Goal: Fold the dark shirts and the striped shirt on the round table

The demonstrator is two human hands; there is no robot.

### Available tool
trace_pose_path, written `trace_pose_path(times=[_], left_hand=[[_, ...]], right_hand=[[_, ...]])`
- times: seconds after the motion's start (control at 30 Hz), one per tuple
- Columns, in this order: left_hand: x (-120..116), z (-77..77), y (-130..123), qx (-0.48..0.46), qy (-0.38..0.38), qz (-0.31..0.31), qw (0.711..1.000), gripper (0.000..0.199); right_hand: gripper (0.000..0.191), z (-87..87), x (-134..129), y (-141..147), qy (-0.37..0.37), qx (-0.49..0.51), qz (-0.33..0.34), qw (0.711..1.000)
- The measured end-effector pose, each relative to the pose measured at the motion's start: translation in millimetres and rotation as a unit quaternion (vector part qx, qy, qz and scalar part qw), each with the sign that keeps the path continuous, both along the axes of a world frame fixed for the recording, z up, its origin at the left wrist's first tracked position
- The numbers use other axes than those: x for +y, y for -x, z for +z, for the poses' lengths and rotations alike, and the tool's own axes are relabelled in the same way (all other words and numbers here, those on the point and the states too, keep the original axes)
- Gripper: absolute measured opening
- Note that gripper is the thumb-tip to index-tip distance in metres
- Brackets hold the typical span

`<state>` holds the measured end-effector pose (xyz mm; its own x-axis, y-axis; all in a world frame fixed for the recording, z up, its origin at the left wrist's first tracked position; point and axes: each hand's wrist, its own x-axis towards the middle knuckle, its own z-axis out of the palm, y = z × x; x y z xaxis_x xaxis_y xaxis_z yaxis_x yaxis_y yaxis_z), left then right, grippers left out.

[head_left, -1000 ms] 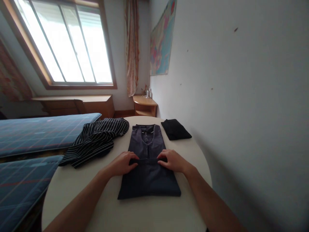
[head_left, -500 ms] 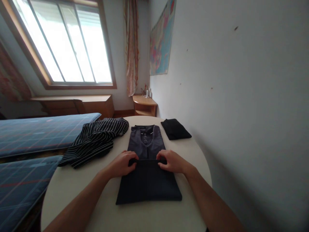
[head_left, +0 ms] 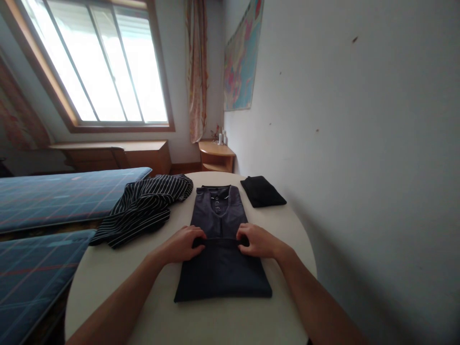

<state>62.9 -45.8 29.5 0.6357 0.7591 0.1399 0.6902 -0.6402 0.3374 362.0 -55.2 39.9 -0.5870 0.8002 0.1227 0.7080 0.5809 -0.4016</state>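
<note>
A dark navy shirt (head_left: 224,273) lies partly folded on the round table, its collar and buttoned placket at the far end. The lower part is turned up over the body, and the turned-up edge runs across the middle. At the left end of that edge, my left hand (head_left: 187,243) is closed on the cloth between thumb and fingers. My right hand (head_left: 257,241) pinches the same edge at its right end. Both hands rest low over the shirt, and the cloth inside each pinch is partly hidden by the fingers.
A folded black garment (head_left: 263,191) lies at the table's far right. On the left, a crumpled black-and-white striped garment (head_left: 143,206) overhangs the cream table (head_left: 161,302) towards two blue plaid beds (head_left: 64,199). A white wall (head_left: 359,167) stands close on the right.
My right hand has shifted very slightly right along the edge. The left hand stays at its end, and the whole view has moved a little.
</note>
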Motion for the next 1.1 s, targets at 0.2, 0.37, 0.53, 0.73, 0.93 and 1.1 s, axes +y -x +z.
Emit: trace_pose_path(times=[0.2, 0.37, 0.53, 0.73, 0.93, 1.1], left_hand=[[-3, 4.0, 1, 0.018, 0.038, 0.014, 0.999, 0.022], [-5, 5.3, 0, 0.015, 0.039, 0.002, 0.999, 0.022], [-4, 4.4, 0, 0.006, 0.028, -0.013, 0.999, 0.016], [8, 7.2, 3, -0.077, -0.041, 0.004, 0.996, 0.017], [32, -7.3, 0, -0.095, -0.115, 0.072, 0.986, 0.02], [37, -21.9, -2, -0.067, -0.081, 0.068, 0.992, 0.021]], right_hand=[[0.016, 1.3, -2, 0, 0.02, 0.007, 0.016, 1.0], [0.023, 4.7, -4, 2, 0.043, 0.024, 0.01, 0.999], [0.027, 5.8, -5, 2, 0.048, 0.046, 0.022, 0.998], [0.026, 7.4, 2, 0, -0.063, 0.12, 0.005, 0.991], [0.027, -6.1, 29, 6, -0.148, 0.087, -0.068, 0.983], [0.025, -16.9, 39, 6, -0.1, 0.012, -0.109, 0.989]])
